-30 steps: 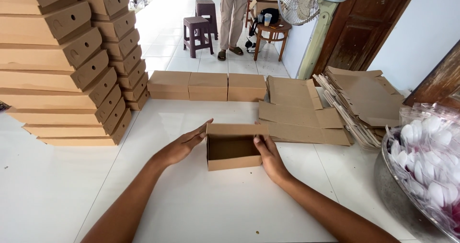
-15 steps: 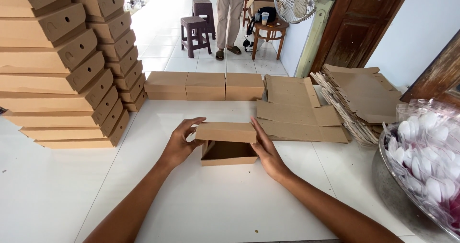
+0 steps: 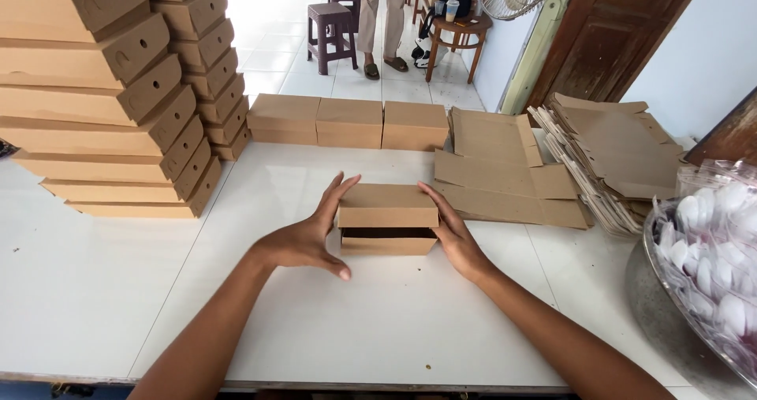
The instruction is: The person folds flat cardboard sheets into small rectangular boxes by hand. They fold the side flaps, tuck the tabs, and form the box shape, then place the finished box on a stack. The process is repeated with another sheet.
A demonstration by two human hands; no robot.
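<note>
The fingers of the left hand [image 3: 303,242] are spread and laid flat against the left side of a small brown cardboard box [image 3: 387,219], while those of the right hand [image 3: 455,234] are pressed, straight and close together, against its right side; nothing is clasped, the box being merely steadied between the two palms. The box is placed near the middle of the white desk [image 3: 118,290], directly before the person.

Since a second ago the lid has been brought forward and down. It was then standing open, with the dark inside fully shown; half a second ago it was halfway over; now it is lowered almost onto the body, and only a narrow dark slot is left along the front edge. Whether the front flap has been tucked in cannot be made out, as that edge is in shadow. The closing is judged nearly done, but not finished.

Three closed boxes [image 3: 347,122] are lined up behind it, tall stacks of finished boxes [image 3: 110,93] are piled at the left, and unfolded flat blanks [image 3: 505,171] are heaped at the right. A metal bowl [image 3: 670,305] of wrapped white items is set at the right edge.
</note>
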